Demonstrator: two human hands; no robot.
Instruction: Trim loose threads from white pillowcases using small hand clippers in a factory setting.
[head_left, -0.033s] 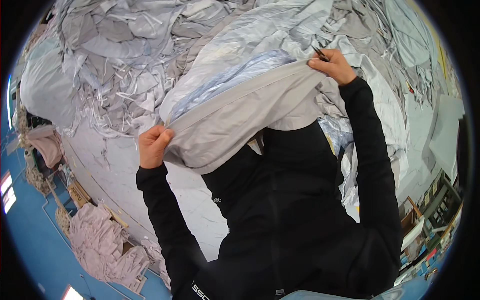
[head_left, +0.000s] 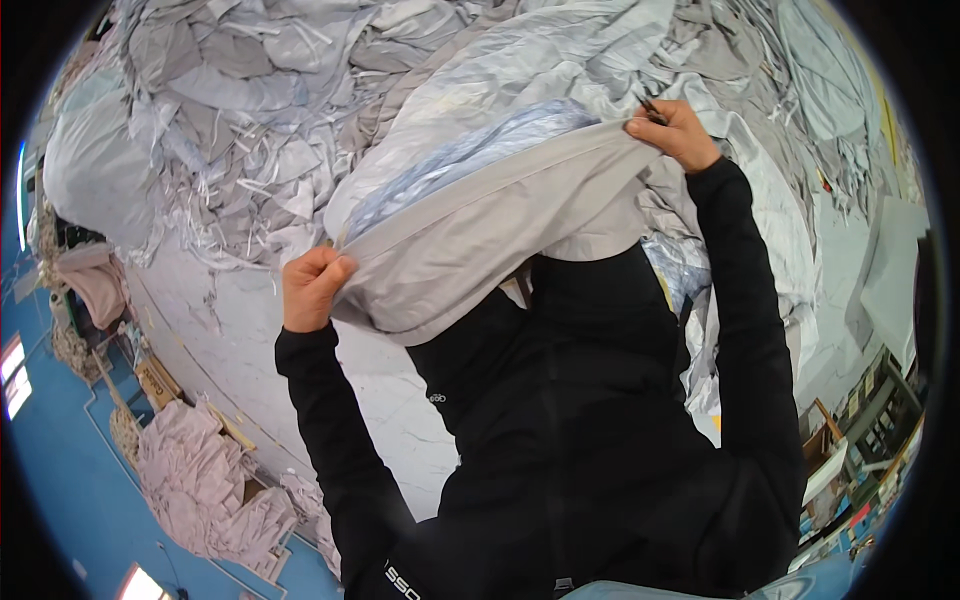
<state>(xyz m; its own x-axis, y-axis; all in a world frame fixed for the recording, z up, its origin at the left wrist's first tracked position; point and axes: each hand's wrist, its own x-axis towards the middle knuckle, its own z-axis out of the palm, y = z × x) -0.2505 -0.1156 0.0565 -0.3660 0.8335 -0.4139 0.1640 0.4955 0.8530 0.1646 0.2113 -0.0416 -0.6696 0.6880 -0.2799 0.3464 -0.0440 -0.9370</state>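
A light grey piece of fabric [head_left: 480,230] with a hemmed upper edge is stretched slantwise in front of me, its lower part lying against my black clothing. My left hand [head_left: 316,288] pinches one end of that edge, lower on the left. Higher on the right, my right hand [head_left: 676,135] is closed on the other end. A small dark pointed tool [head_left: 652,110] pokes out from the right hand's fingers; most of it is hidden, so its kind is unclear. Shiny pale blue cloth [head_left: 470,155] shows just behind the stretched edge.
A large heap of grey and white cloth [head_left: 250,130] with loose white ties covers the far side of the white marbled table [head_left: 210,310]. Pinkish cloth [head_left: 205,480] is piled at the lower left above a blue floor [head_left: 70,480]. Shelving with odds and ends [head_left: 865,420] stands at the right.
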